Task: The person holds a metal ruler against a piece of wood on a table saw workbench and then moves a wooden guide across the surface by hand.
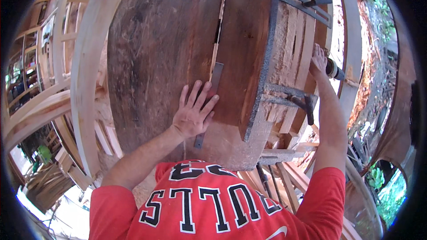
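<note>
Bare hands point(194, 111), flat metal strip point(217, 72), scuffed brown tabletop point(151, 40)

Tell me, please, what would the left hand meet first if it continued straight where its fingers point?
The left hand would probably meet the narrow slot in the brown wooden surface, whose near end lies just past the fingertips. The metal strip lies close beside it; heights are hard to judge.

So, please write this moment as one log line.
left hand: spread over metal strip | right hand: beside dark cylinder | brown tabletop: slotted
</note>
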A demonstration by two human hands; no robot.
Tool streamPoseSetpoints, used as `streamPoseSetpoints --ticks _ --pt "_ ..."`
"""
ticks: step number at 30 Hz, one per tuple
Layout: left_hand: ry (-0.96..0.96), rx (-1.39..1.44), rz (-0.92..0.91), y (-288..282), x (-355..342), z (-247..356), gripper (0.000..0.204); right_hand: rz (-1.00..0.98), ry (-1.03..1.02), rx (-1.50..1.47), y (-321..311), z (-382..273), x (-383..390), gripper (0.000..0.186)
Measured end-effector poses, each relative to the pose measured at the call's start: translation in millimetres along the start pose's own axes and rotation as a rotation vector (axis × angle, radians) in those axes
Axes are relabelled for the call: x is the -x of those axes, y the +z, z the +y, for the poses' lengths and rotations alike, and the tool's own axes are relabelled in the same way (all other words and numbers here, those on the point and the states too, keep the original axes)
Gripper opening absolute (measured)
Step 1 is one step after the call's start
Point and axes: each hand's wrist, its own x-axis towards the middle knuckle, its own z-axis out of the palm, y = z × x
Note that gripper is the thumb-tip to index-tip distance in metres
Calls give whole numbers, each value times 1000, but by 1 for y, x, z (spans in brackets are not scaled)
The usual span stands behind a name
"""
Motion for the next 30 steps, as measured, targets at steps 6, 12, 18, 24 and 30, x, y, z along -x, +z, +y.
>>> streamPoseSetpoints --ticks 6,12,18,24,30 --pt "15 -17 2 2 -1 -1 65 -13 25 37 -5 -3 -10 86" --pt "13 -20 -6 2 0 0 66 -23 51 194 -11 -10 -20 89" --pt "14 -31 -2 2 1 0 67 -16 50 160 -17 -18 -28 91" --pt "10 -21 2 2 0 -1 68 133 56 262 -23 -24 -28 81" --pt "32 2 8 6 -5 1 66 217 -150 -1 -4 39 -9 64"
